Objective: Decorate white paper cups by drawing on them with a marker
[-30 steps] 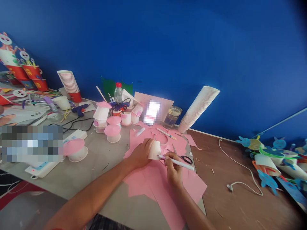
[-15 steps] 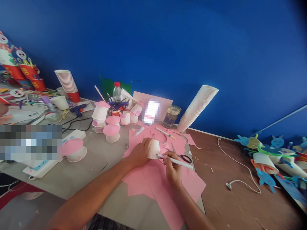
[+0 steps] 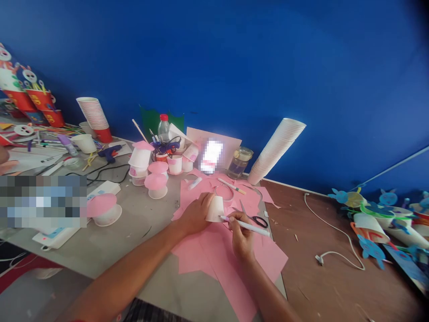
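My left hand [image 3: 197,213] is closed around the far left side of a white paper cup [image 3: 216,209], which stands mouth-down over pink paper. A white marker [image 3: 251,226] sits in the pinch of my right hand [image 3: 241,235], its tip at the cup's lower right wall. Sheets and scraps of pink paper [image 3: 231,277] lie under both hands. Black-handled scissors [image 3: 258,221] rest just beyond my right hand. Behind the cup are a ring of pink paper [image 3: 224,193] and a pen [image 3: 232,186].
Paper cups with pink tops [image 3: 156,182] stand left of centre. A tall leaning cup stack [image 3: 276,150], a glass jar [image 3: 240,163] and a blurred bright screen [image 3: 212,155] line the back. A glue gun [image 3: 110,153] and power strip [image 3: 63,237] lie left; a white cable [image 3: 345,232] lies right.
Both hands, the cup and the marker stay almost where they were. At the far left edge, another person's hand has shifted slightly.
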`<move>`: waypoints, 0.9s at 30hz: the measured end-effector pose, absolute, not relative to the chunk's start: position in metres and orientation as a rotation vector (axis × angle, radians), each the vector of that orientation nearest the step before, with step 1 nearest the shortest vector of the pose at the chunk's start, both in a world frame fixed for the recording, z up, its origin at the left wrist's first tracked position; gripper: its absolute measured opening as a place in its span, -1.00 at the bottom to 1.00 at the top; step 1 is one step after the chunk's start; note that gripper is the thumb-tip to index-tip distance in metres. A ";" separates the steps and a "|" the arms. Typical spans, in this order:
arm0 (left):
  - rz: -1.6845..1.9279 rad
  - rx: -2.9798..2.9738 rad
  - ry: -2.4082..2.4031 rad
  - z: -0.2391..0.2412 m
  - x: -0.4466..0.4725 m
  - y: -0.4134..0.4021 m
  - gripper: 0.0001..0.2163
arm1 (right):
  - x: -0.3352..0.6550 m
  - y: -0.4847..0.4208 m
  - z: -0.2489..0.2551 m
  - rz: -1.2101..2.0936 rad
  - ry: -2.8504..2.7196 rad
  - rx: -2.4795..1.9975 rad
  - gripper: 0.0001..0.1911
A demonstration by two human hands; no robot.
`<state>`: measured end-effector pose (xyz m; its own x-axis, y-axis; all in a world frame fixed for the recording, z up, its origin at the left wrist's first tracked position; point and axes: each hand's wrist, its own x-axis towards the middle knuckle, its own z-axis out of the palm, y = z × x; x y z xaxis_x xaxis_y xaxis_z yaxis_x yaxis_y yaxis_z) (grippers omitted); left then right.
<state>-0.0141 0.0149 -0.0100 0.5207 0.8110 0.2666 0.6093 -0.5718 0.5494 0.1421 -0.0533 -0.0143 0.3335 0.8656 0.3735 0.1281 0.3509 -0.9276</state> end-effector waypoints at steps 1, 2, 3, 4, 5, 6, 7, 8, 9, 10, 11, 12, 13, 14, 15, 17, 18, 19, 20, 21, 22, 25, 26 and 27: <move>0.710 2.377 1.168 -0.010 -0.014 0.015 -0.47 | 0.142 -0.053 -0.014 0.646 -1.141 -1.122 -0.80; 0.708 2.379 1.166 -0.010 -0.014 0.015 -0.47 | 0.142 -0.053 -0.014 0.649 -1.141 -1.122 -0.80; 0.707 2.382 1.162 -0.010 -0.014 0.015 -0.47 | 0.142 -0.054 -0.015 0.652 -1.139 -1.122 -0.81; 0.709 2.385 1.160 -0.009 -0.014 0.015 -0.47 | 0.142 -0.054 -0.015 0.655 -1.135 -1.119 -0.81; 0.710 2.388 1.160 -0.009 -0.014 0.015 -0.47 | 0.142 -0.054 -0.015 0.658 -1.133 -1.117 -0.81; 0.711 2.389 1.163 -0.010 -0.014 0.015 -0.46 | 0.142 -0.054 -0.015 0.661 -1.131 -1.117 -0.81; 0.712 2.388 1.170 -0.010 -0.014 0.015 -0.46 | 0.142 -0.054 -0.014 0.661 -1.129 -1.119 -0.81; 0.712 2.385 1.175 -0.010 -0.014 0.015 -0.45 | 0.142 -0.054 -0.014 0.660 -1.128 -1.123 -0.81; 0.712 2.382 1.178 -0.010 -0.014 0.015 -0.45 | 0.142 -0.054 -0.014 0.659 -1.128 -1.127 -0.81; 0.711 2.379 1.177 -0.010 -0.014 0.015 -0.46 | 0.142 -0.054 -0.013 0.658 -1.129 -1.127 -0.82; 0.708 2.378 1.173 -0.010 -0.014 0.015 -0.46 | 0.142 -0.054 -0.013 0.657 -1.129 -1.124 -0.82; 0.707 2.377 1.168 -0.011 -0.014 0.016 -0.47 | 0.142 -0.054 -0.013 0.657 -1.128 -1.119 -0.82; 0.706 2.378 1.162 -0.011 -0.014 0.016 -0.47 | 0.142 -0.054 -0.013 0.658 -1.127 -1.115 -0.82; 0.707 2.378 1.160 -0.010 -0.014 0.016 -0.47 | 0.142 -0.054 -0.012 0.661 -1.126 -1.115 -0.82; 0.711 2.380 1.159 -0.010 -0.014 0.016 -0.48 | 0.142 -0.054 -0.012 0.663 -1.126 -1.117 -0.82; 0.722 2.387 1.153 -0.010 -0.013 0.016 -0.49 | 0.142 -0.054 -0.012 0.662 -1.129 -1.127 -0.82; 0.727 2.394 1.147 -0.009 -0.013 0.016 -0.50 | 0.142 -0.054 -0.012 0.658 -1.130 -1.132 -0.82; 0.734 2.401 1.142 -0.009 -0.013 0.016 -0.51 | 0.142 -0.054 -0.012 0.655 -1.132 -1.139 -0.82; 0.742 2.407 1.140 -0.009 -0.013 0.016 -0.51 | 0.142 -0.055 -0.012 0.652 -1.134 -1.145 -0.82; 0.747 2.411 1.138 -0.008 -0.013 0.016 -0.51 | 0.142 -0.055 -0.012 0.652 -1.135 -1.150 -0.83; 0.751 2.413 1.140 -0.008 -0.013 0.016 -0.52 | 0.142 -0.055 -0.011 0.652 -1.136 -1.152 -0.83; 0.734 2.402 1.165 -0.009 -0.013 0.015 -0.52 | 0.143 -0.056 -0.011 0.660 -1.136 -1.146 -0.83; 0.726 2.399 1.173 -0.009 -0.014 0.015 -0.51 | 0.143 -0.056 -0.010 0.663 -1.136 -1.144 -0.83; 0.720 2.399 1.178 -0.009 -0.014 0.015 -0.50 | 0.143 -0.056 -0.010 0.666 -1.137 -1.143 -0.83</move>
<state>-0.0137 0.0153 -0.0094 0.5196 0.8073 0.2797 0.6173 -0.5811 0.5303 0.1425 -0.0558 -0.0104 0.3310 0.8768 0.3487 0.1243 0.3258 -0.9372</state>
